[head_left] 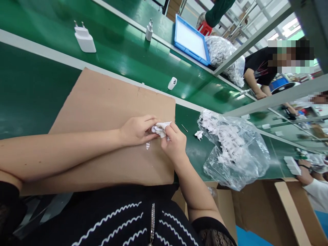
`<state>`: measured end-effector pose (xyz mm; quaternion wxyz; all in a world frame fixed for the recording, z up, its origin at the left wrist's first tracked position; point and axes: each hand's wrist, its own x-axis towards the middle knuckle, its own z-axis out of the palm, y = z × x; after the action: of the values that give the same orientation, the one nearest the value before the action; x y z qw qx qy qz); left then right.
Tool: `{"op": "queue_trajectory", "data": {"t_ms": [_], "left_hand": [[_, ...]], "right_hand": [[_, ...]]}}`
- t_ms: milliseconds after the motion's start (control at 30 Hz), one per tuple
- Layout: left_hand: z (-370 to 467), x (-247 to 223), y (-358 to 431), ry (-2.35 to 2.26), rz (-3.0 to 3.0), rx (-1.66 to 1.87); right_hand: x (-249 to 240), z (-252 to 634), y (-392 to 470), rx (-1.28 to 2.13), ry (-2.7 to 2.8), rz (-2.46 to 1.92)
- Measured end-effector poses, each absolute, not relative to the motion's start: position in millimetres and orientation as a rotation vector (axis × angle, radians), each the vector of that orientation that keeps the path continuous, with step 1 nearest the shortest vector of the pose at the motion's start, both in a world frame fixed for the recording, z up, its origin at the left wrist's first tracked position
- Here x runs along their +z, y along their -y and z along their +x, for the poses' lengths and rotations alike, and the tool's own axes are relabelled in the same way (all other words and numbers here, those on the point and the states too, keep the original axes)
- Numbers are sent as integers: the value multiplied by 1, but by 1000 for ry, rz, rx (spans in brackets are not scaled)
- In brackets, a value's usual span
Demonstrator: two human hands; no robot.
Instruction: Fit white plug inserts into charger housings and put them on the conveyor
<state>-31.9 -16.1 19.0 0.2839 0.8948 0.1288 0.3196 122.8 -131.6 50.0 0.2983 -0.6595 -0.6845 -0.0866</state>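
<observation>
hands: left hand [137, 130] and right hand [174, 141] both pinch one small white plug part [158, 129] between the fingertips, over the cardboard [102, 109] near its right edge
grip: closed on the part, thumb in a white finger cot
done: looks like three chargers [84, 38] lying on the belt [123, 48]
left: loads, going by the bag [233, 150] of parts off the cardboard's right edge, plus one loose part [199, 134]
progress: early, I'd guess

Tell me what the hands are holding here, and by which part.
Both the left hand and right hand pinch one small white plastic part between fingertips; which part of it cannot be told.
</observation>
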Motion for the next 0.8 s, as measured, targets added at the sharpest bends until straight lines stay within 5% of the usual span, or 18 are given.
{"op": "queue_trajectory", "data": {"t_ms": [200, 433, 633, 800], "left_hand": [[-36, 17, 20, -393, 2834, 839], [-18, 37, -8, -591, 2196, 473], [4, 57, -108, -1159, 2159, 732], [10, 59, -175, -1470, 2149, 568]], "right_hand": [[40, 131, 126, 136, 1628, -1644], [31, 142, 113, 824, 942, -1490], [28, 159, 110, 900, 695, -1374], [28, 159, 111, 942, 743, -1409]]}}
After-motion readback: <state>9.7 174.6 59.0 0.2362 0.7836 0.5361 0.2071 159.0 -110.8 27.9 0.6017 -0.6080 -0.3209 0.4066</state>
